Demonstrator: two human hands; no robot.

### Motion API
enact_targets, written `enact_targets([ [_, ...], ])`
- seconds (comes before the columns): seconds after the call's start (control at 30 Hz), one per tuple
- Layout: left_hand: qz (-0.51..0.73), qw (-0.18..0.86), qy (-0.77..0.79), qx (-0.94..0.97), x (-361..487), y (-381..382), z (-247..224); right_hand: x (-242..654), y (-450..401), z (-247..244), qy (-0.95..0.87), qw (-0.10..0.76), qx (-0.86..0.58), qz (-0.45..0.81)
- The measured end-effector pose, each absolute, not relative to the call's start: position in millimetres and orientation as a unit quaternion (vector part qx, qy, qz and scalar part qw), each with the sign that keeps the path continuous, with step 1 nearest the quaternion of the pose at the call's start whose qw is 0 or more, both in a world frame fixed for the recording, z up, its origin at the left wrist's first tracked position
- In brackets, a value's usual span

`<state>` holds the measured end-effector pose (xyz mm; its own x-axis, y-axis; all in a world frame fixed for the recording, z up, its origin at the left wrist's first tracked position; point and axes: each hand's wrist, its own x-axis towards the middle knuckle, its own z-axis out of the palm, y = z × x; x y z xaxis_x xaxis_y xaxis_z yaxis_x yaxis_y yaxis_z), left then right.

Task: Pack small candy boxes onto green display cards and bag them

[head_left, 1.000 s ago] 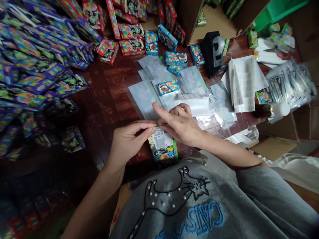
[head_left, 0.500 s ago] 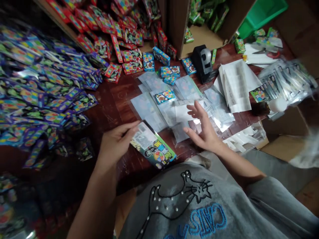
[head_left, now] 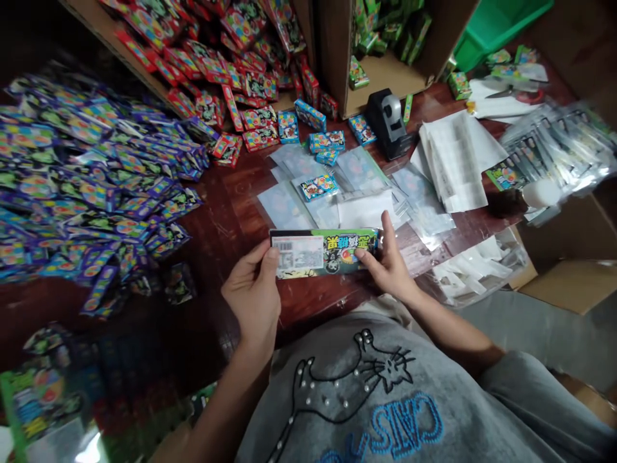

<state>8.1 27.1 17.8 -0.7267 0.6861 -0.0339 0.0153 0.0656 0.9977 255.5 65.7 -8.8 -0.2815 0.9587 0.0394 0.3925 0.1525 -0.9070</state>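
A flat, printed candy packet (head_left: 332, 257) lies level between my hands, its white barcode label (head_left: 299, 252) facing up at the left end. My left hand (head_left: 255, 289) pinches that end, thumb on top. At the other end my right hand (head_left: 391, 263) grips with its thumb over the printed face and the fingers behind. Just beyond the packet, clear plastic sleeves (head_left: 284, 206) are spread on the dark red table (head_left: 231, 199). On them rest a small blue candy box (head_left: 319, 186) and a folded white paper (head_left: 365, 209).
Purple packets (head_left: 96, 186) are heaped at left. Red boxes (head_left: 260, 83) spill from a carton, green boxes (head_left: 390, 26) sit in another. A black tape dispenser (head_left: 388, 125), label sheets (head_left: 453, 167), scissors (head_left: 525, 95), a green bin (head_left: 501, 29) and bagged packets (head_left: 554, 148) stand at right.
The packet has swung from slanted to level and moved up, away from my body. My right hand, open and apart before, has closed on its right end.
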Motion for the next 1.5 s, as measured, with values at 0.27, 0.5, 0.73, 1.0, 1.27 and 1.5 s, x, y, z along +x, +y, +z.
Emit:
enact_targets([
  [0.27,0.490,0.430,0.673,0.351,-14,18,30,292,133,41,-0.772,0.248,-0.299,0.503],
  [0.5,0.463,0.534,0.534,0.463,25,45,25,253,141,56,-0.830,0.310,-0.319,0.337],
  [0.73,0.451,0.547,0.535,0.460,29,9,7,251,108,33,-0.830,0.257,-0.325,0.373],
  [1.0,0.430,0.498,0.603,0.451,16,1,1,245,107,24,-0.843,0.185,-0.259,0.434],
  [1.27,0.485,0.460,0.628,0.397,25,-8,0,244,87,15,-0.827,0.253,-0.293,0.408],
  [1.5,0.456,0.481,0.617,0.425,14,1,9,238,61,-5,-0.735,0.377,-0.361,0.432],
])
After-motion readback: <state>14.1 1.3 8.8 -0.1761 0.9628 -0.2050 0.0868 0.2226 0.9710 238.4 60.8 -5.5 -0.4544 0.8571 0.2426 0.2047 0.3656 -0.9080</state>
